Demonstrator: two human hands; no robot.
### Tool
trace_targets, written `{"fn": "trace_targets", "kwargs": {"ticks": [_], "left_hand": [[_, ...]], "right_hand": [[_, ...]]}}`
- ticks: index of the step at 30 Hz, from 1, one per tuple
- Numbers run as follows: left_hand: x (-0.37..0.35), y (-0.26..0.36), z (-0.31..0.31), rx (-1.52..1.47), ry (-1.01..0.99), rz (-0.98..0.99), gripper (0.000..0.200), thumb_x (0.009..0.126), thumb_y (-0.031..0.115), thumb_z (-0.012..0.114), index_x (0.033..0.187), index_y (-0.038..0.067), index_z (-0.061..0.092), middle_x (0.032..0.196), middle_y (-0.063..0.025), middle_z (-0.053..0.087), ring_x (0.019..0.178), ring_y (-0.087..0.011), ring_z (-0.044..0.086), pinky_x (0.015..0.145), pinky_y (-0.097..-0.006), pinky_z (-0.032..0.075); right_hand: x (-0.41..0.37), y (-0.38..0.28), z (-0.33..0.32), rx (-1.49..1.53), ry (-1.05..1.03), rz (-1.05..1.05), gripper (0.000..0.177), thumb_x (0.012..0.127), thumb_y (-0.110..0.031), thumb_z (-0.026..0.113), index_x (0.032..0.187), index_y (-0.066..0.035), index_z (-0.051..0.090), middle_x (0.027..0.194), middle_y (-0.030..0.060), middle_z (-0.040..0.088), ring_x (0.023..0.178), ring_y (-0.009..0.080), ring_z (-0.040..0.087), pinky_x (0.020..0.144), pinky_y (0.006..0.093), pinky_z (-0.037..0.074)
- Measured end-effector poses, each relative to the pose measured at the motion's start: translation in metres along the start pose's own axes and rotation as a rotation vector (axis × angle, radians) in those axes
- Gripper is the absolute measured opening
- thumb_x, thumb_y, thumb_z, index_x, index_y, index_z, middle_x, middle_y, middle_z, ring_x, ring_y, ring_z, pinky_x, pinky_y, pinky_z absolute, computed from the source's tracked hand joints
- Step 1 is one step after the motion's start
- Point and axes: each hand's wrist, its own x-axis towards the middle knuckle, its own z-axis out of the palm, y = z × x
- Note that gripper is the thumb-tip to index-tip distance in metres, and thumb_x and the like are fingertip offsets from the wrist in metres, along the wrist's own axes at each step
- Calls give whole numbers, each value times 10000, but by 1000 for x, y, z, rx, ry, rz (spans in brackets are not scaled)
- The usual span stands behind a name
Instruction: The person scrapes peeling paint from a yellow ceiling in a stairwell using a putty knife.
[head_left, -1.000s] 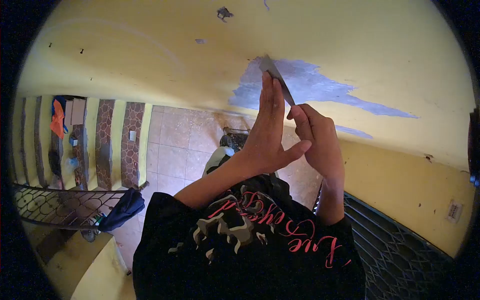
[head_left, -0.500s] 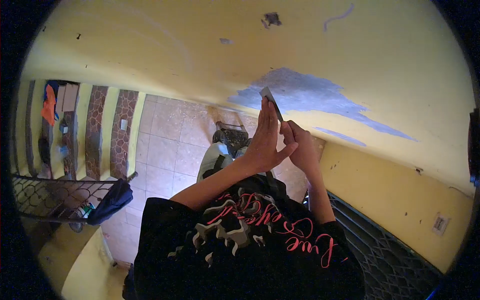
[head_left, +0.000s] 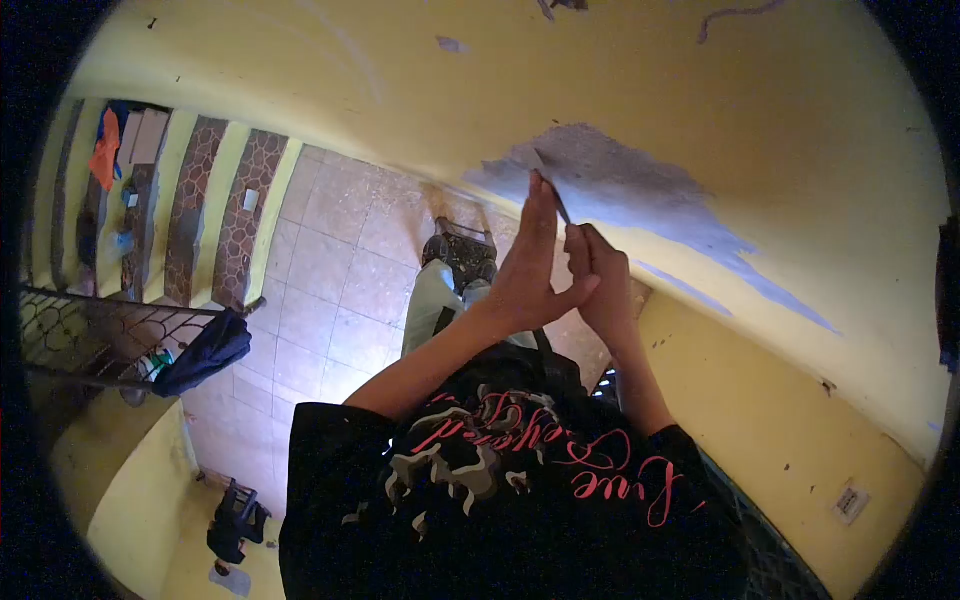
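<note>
My right hand [head_left: 602, 280] is closed around the handle of a putty knife [head_left: 558, 196]. Its thin blade lies against a grey patch [head_left: 640, 185] of the yellow wall, where the paint is gone. Beside it, my left hand [head_left: 530, 265] has its fingers stretched out close together, with the fingertips at the blade and the thumb pointing toward my right hand. Most of the handle is hidden by my right fingers.
A small dark stool [head_left: 460, 255] stands on the tiled floor [head_left: 345, 270] near my legs. Steps [head_left: 240, 210] and a metal railing [head_left: 80, 335] with a dark cloth [head_left: 205, 352] are on the left. A wall socket [head_left: 850, 503] is at the right.
The view has tilted, and the wall patch and railing sit differently in it. The blade now lies flatter on the grey patch. Both hands keep their hold and pose on the putty knife.
</note>
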Motion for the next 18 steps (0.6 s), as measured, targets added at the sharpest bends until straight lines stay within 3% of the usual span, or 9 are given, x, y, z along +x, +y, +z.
{"fn": "trace_targets", "kwargs": {"ticks": [1, 2, 7, 9, 13, 14, 16, 17, 18], "left_hand": [[5, 2, 3, 20, -14, 9, 1073, 788, 383, 646, 1401, -116, -79, 1450, -379, -58, 1379, -478, -33, 1129, -487, 81], [7, -1, 8, 39, 65, 16, 1056, 790, 375, 646, 1407, -111, -60, 1455, -373, -41, 1383, -470, -14, 1128, -485, 90], [-1, 2, 6, 94, 7, 60, 1011, 835, 413, 582, 1422, -76, -81, 1483, -324, -63, 1400, -423, -19, 1130, -446, 91], [7, 6, 18, 71, 98, 89, 994, 836, 410, 577, 1426, -76, -60, 1488, -317, -55, 1403, -414, -12, 1130, -439, 91], [6, 3, 5, 90, 152, 61, 944, 850, 385, 552, 1422, -93, -28, 1488, -322, 5, 1402, -406, 53, 1124, -431, 127], [4, 11, 7, 27, 101, 61, 954, 806, 294, 596, 1405, -128, -15, 1467, -356, 6, 1391, -453, 26, 1132, -435, 107], [13, 7, 18, -18, 173, 33, 952, 806, 297, 594, 1406, -127, -12, 1467, -357, 13, 1390, -453, 33, 1130, -435, 117], [13, 6, 22, -74, 229, -12, 951, 806, 300, 593, 1408, -125, -8, 1466, -357, 20, 1390, -454, 40, 1128, -435, 126], [18, 8, 9, -27, 228, -14, 953, 804, 299, 594, 1408, -124, -10, 1469, -354, 11, 1391, -452, 34, 1126, -435, 130]], "right_hand": [[4, 1, -4, 17, -25, 84, 313, 962, -255, 460, 822, 18, 527, 622, 163, 535, 541, 265, 537, 525, 364, 421], [10, 3, 2, 34, 20, 26, 320, 964, -264, 460, 811, 10, 520, 585, 135, 509, 527, 215, 525, 514, 343, 413], [-8, 10, -1, 89, 15, -37, 296, 957, -250, 474, 800, -3, 517, 570, 127, 501, 498, 209, 458, 495, 341, 387], [-1, 4, -13, 76, -2, 23, 264, 950, -232, 496, 846, 6, 540, 657, 256, 542, 584, 438, 524, 527, 430, 418], [-1, -3, -5, 156, 24, -137, 255, 940, -213, 509, 820, 11, 528, 673, 252, 570, 598, 443, 542, 529, 429, 423], [-3, -4, -10, 159, 25, -142, 255, 940, -213, 509, 820, 11, 528, 673, 252, 570, 598, 443, 542, 529, 429, 423], [-2, -4, -21, 129, -33, -9, 249, 937, -210, 510, 818, 8, 533, 710, 262, 583, 665, 461, 564, 564, 440, 439], [1, -4, -18, 134, -38, -6, 249, 937, -210, 510, 818, 8, 533, 710, 262, 583, 665, 461, 564, 564, 440, 439], [10, -3, -13, 127, -29, -94, 277, 944, -232, 502, 813, 11, 533, 662, 199, 556, 604, 329, 518, 552, 383, 421]]}}
